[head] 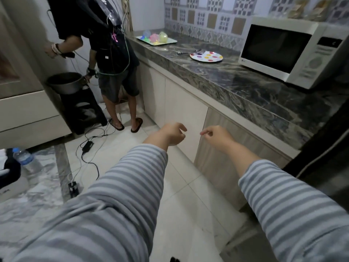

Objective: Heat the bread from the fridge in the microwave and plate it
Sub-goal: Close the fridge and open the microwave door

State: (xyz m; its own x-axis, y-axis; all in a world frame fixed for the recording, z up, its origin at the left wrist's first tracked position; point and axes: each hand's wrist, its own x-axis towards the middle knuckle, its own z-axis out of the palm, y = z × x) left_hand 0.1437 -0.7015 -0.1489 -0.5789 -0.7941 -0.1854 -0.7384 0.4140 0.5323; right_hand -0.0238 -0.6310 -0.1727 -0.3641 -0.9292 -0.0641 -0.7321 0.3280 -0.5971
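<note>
A white microwave (287, 52) stands on the dark marble counter (236, 87) at the right, its door closed. Left of it lies a white plate with coloured dots (206, 56), with metal tongs (187, 52) beside it. A dark fridge edge (328, 148) fills the right border. No bread is visible. My left hand (171, 134) and my right hand (217, 136) hang out in front of me over the floor, below counter height, fingers loosely curled and holding nothing.
Another person (111, 53) stands at the far end by a pot (66, 82) on a black stand. Cables and a power adapter (87, 145) trail across the floor. A water bottle (25, 157) lies at the left. A tray of coloured cups (155, 37) sits far back.
</note>
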